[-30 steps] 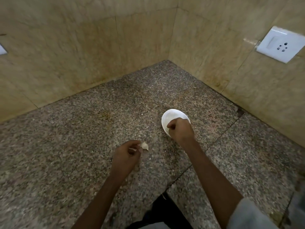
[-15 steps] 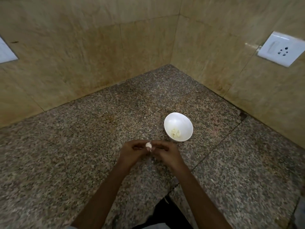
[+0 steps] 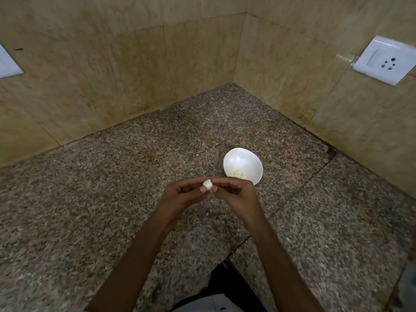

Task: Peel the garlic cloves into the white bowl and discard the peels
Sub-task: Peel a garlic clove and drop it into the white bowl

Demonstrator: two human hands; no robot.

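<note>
A small white garlic clove (image 3: pixel 207 184) is held above the granite counter, just in front of me. My left hand (image 3: pixel 182 195) pinches it from the left and my right hand (image 3: pixel 234 192) pinches it from the right, fingertips meeting on it. The white bowl (image 3: pixel 243 164) stands on the counter just beyond my right hand, with a few pale peeled cloves (image 3: pixel 239 175) in its bottom. Part of the bowl's near rim is hidden by my right hand.
The speckled granite counter (image 3: pixel 112 199) fills a corner between two beige tiled walls. A white socket plate (image 3: pixel 386 60) sits on the right wall and another white plate (image 3: pixel 7 64) on the left wall. The counter's front edge has a dark notch (image 3: pixel 227 282) below my arms.
My right hand has left the bowl and come back to meet my left hand on the clove. The bowl, earlier partly covered, now shows its peeled cloves.
</note>
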